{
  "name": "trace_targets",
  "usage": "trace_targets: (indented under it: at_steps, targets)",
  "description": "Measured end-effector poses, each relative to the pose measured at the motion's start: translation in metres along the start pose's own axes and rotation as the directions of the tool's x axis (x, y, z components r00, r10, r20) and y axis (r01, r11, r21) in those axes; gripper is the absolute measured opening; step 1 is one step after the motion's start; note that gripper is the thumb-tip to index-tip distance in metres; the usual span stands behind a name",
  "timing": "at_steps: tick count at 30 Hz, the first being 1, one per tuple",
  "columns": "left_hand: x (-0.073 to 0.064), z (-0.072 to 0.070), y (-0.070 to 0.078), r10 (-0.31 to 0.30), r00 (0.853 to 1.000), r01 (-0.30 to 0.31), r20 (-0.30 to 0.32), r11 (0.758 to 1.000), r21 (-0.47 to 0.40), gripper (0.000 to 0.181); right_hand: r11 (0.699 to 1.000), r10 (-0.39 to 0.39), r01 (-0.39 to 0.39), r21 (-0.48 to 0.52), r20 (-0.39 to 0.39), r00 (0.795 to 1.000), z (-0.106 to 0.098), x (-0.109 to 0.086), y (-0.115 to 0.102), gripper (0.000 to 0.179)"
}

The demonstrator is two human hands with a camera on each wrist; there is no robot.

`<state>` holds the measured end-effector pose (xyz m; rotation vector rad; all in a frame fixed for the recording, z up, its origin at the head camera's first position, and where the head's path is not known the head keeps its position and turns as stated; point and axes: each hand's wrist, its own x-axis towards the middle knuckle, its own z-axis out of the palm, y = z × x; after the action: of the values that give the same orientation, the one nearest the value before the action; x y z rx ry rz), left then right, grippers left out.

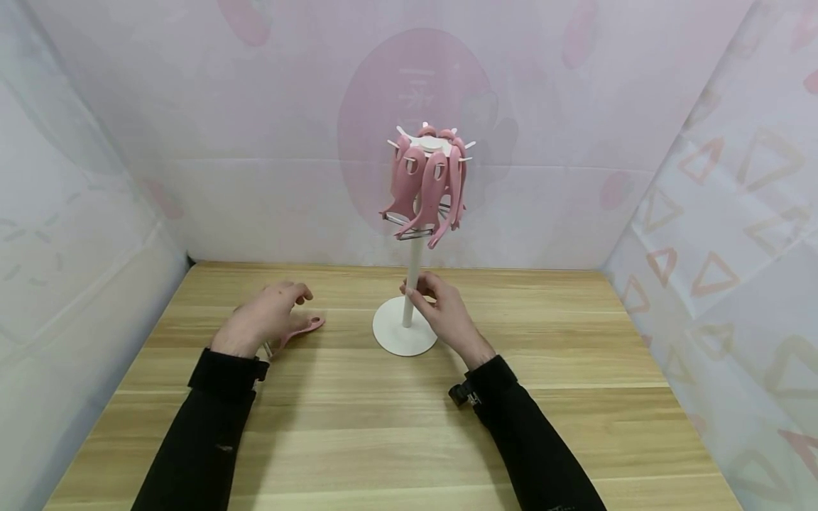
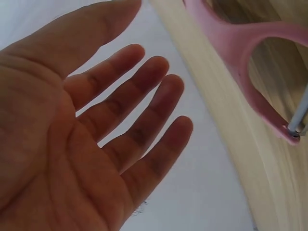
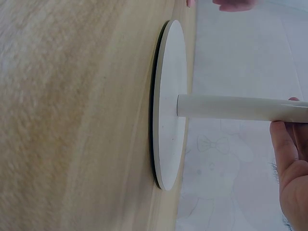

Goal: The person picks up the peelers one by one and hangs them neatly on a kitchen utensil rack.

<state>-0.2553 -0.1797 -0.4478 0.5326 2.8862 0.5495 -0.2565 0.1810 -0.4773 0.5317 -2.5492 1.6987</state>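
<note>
A white stand with a round base (image 1: 388,332) and upright pole (image 1: 415,262) stands on the table; my right hand (image 1: 451,317) grips the pole low down, thumb and fingers around it. In the right wrist view, the right hand (image 3: 294,185) holds the pole (image 3: 231,107) above the flat base (image 3: 171,144). Left of the stand lies one pink Y-shaped peeler (image 1: 297,331) on the table. My left hand (image 1: 258,318) hovers over it, partly hiding it. The left wrist view shows this hand (image 2: 57,149) with fingers spread loosely and the peeler (image 2: 231,48) apart from them.
Several pink peelers (image 1: 432,191) hang by their handle holes from hooks on the stand's top (image 1: 431,143). The wooden table (image 1: 358,426) meets a patterned back cloth (image 1: 275,213) behind the stand, with cloth walls at left and right.
</note>
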Motion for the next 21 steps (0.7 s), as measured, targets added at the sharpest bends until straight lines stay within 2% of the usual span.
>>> trace_targets:
  at_steps: [2, 7, 12, 18, 21]
  targets:
    - [0.000, 0.001, -0.002, -0.020, 0.999, 0.020, 0.031, 1.000, -0.015, 0.049, 1.000, 0.001, -0.001, 0.004, 0.002, 1.000, 0.000, 0.000, 0.000, 0.028]
    - [0.001, 0.002, -0.005, -0.027, 0.995, 0.028, 0.096, 1.000, -0.009, 0.047, 1.000, 0.006, -0.006, 0.004, 0.003, 1.000, 0.000, 0.000, -0.001, 0.029]
    - [0.004, 0.006, -0.010, -0.032, 0.993, 0.032, 0.114, 0.999, 0.006, 0.048, 1.000, 0.005, -0.005, 0.007, 0.003, 1.000, -0.001, 0.000, -0.002, 0.028]
    - [0.004, 0.010, -0.013, -0.058, 0.985, 0.066, 0.160, 0.997, -0.045, 0.043, 1.000, -0.004, 0.004, -0.004, 0.001, 1.000, -0.001, 0.000, -0.001, 0.029]
    - [0.003, 0.011, -0.013, -0.055, 0.986, 0.060, 0.160, 0.998, -0.027, 0.039, 1.000, -0.004, 0.004, -0.008, 0.000, 1.000, -0.001, 0.000, -0.001, 0.029]
